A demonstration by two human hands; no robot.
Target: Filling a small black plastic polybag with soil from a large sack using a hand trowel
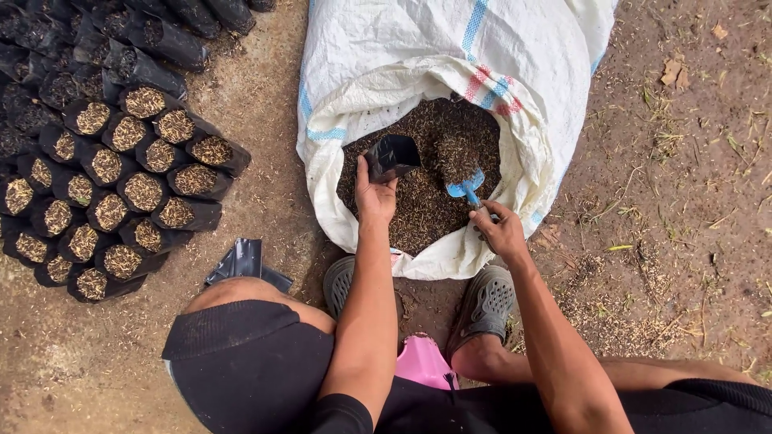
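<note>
**Entry: filling a black nursery bag from a sack of potting mix**

Near: person squatting on a pink stool (424, 362), grey perforated clogs (486, 304) planted at the sack's near edge. Bare earth ground (691, 201) all round.

Right hand (500, 231): closed round the handle of a small blue scoop (466, 186). Scoop's long axis runs from the hand up and slightly left, blade pointing away from the person, heaped with dark mix.

Left hand (375, 197): closed on the lower part of a black plastic bag (392, 156), holding it over the sack's contents. Bag lies tilted, long axis running from the hand up and to the right, mouth open towards the scoop. The two sit near each other, apart, not touching.

Step in hand, as judged: a loaded scoop being brought to the bag's mouth. Next move would call for swinging the blade left over the opening and tipping it, with the mouth kept wide and steady so that little spills back.

Middle: white woven sack (450, 56), rim rolled down, with dark husky mix (410, 213) inside. Flat unfilled black bags (245, 261) lie on the ground by the left knee.

Far left: filled black bags (121, 193) standing upright in close rows, pale husk showing at their tops; more dark bags (161, 36) beyond lie tilted.
</note>
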